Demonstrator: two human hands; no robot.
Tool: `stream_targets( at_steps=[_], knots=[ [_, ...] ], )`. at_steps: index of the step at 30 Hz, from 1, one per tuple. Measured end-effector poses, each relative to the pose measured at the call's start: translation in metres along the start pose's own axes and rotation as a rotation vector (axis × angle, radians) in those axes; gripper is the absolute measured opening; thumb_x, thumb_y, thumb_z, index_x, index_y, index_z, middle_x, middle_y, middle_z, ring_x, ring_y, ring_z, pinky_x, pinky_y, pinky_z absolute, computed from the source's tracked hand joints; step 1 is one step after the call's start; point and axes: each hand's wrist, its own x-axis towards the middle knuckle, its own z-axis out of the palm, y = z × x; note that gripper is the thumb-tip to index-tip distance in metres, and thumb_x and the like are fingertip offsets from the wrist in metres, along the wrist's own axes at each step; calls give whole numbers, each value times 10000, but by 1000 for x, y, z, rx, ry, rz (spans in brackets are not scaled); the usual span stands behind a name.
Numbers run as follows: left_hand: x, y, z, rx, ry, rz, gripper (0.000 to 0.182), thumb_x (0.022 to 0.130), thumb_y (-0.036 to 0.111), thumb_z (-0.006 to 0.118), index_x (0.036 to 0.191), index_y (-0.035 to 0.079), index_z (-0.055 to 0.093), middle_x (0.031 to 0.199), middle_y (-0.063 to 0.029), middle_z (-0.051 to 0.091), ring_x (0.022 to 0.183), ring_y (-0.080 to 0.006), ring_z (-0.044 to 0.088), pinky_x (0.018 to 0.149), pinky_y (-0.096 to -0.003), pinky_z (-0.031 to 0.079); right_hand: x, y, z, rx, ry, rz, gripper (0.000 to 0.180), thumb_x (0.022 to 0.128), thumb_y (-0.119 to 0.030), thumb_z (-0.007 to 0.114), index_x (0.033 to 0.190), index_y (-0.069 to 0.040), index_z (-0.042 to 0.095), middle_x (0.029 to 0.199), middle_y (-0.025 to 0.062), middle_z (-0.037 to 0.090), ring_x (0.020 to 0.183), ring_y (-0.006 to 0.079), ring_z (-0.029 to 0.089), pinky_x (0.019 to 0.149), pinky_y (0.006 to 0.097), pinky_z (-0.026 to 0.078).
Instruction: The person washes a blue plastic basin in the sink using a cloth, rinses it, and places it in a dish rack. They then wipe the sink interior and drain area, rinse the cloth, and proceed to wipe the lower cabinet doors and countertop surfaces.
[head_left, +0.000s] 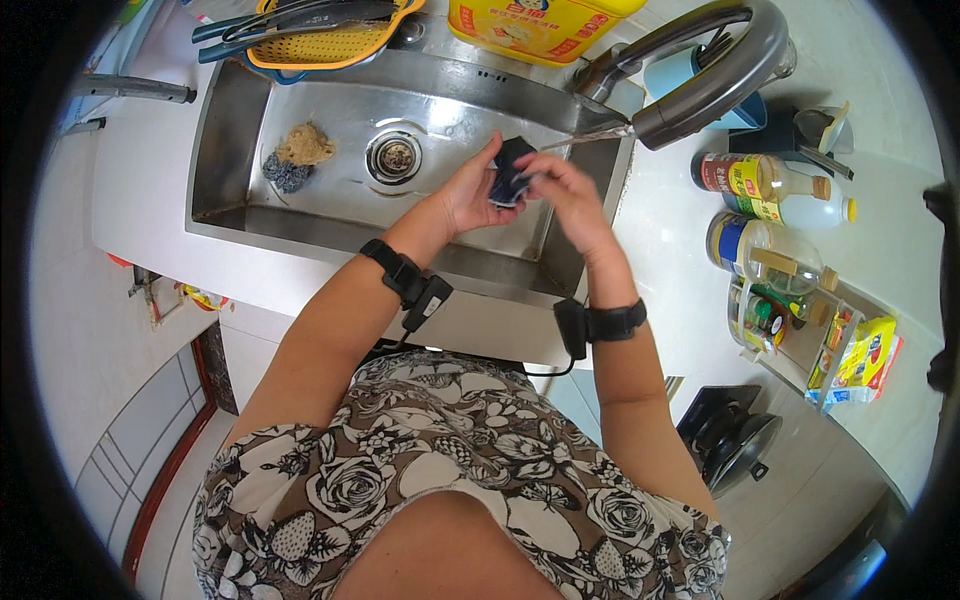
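Note:
Over the right half of a stainless steel sink (330, 217), my left hand (469, 196) holds a small dark cloth (514, 166) with a pale edge. The palm is turned up, and the cloth lies across the fingers. My right hand (574, 199) has its fingertips on the cloth's right side, blurred by motion. A thin stream of water runs from the grey gooseneck faucet (664, 124) towards the cloth. The drain (394, 157) is left of my hands. Farther left, a tan wad (306, 144) and a grey scouring pad (286, 174) touch each other on the sink floor.
A yellow colander (322, 49) holding dark-handled utensils sits at the sink's back left. Behind the sink stands a yellow detergent jug (540, 26). Sauce bottles (757, 176) and a condiment rack (780, 322) line the counter (664, 247) on the right.

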Motion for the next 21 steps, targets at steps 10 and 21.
stream_targets(
  at_steps=[10, 21],
  knots=[
    [32, -4, 27, 61, 110, 221, 190, 796, 110, 672, 918, 35, 547, 807, -86, 572, 754, -247, 611, 708, -443, 554, 11, -7, -25, -31, 364, -39, 94, 913, -71, 483, 889, -2, 542, 829, 45, 621, 745, 108, 564, 686, 239, 459],
    [1, 2, 34, -55, 53, 72, 251, 774, 20, 576, 1016, -14, 516, 744, -63, 517, 634, -152, 521, 450, -228, 397, 36, -21, -48, -240, 492, -136, 277, 910, -48, 466, 1177, 10, 512, 1063, 92, 600, 962, 148, 559, 846, 283, 445]
  ],
)
